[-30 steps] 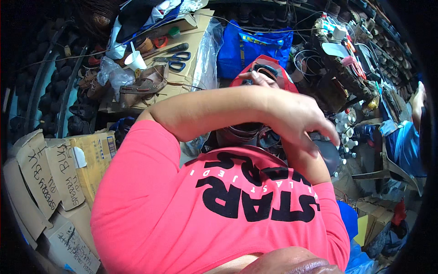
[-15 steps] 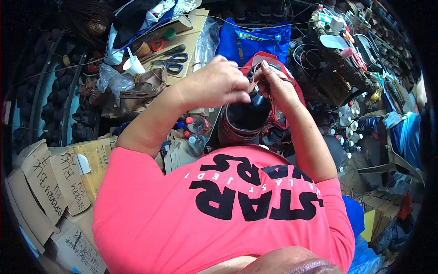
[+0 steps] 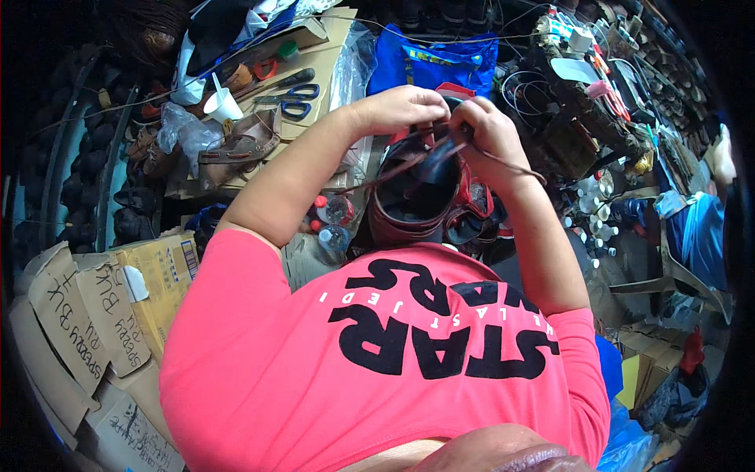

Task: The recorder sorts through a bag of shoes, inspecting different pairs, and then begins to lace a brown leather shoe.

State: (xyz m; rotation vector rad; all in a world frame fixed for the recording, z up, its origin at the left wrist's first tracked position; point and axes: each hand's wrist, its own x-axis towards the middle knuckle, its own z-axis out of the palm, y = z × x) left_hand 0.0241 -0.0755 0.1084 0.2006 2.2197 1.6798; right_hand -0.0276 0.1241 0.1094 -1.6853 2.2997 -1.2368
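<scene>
Both my hands are raised over a dark reddish-brown leather piece [image 3: 405, 230] with a wide round opening, close in front of my shirt. My right hand [image 3: 491, 138] is closed around a thin brown strap [image 3: 403, 167], whose ends trail left past the opening and right across my wrist. My left hand [image 3: 405, 110] is pinched at the strap's upper part, its fingertips close to the right hand. A dark, shiny bluish piece [image 3: 436, 161] hangs below the fingers over the opening; its kind is not clear. Red material [image 3: 476, 197] shows beside the leather piece.
Blue-handled scissors [image 3: 295, 102], a white cup [image 3: 223, 105] and a brown leather shoe piece [image 3: 236, 153] lie on cardboard at left. Bottles [image 3: 334, 236] stand nearer. A blue bag [image 3: 436, 67] is behind my hands. Small bottles [image 3: 594, 208] and a cluttered stand [image 3: 582, 118] are right.
My hands have shifted: the left a little up, the right slightly right and its fingers now curled in. The strap now stretches out to both sides. The dark piece hangs more plainly.
</scene>
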